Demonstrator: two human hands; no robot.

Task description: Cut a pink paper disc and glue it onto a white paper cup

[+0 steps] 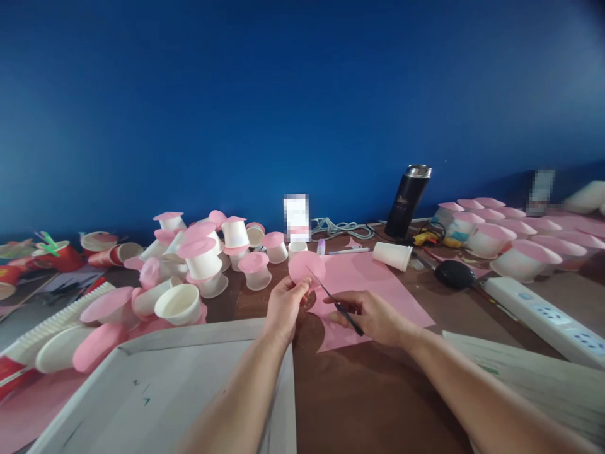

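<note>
Left hand (284, 306): fingers pinch one disc (305, 267). Right hand (371, 314): fingers hold one pair of scissors (348, 317). One flask (406, 203) on bench (359, 403).

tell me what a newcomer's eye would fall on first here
Probably the blue wall filling the upper half, then, at the centre, the left hand holding a pink paper disc and the right hand holding dark scissors. Next might come the white cups crowded left of the hands, many topped with pink.
</note>
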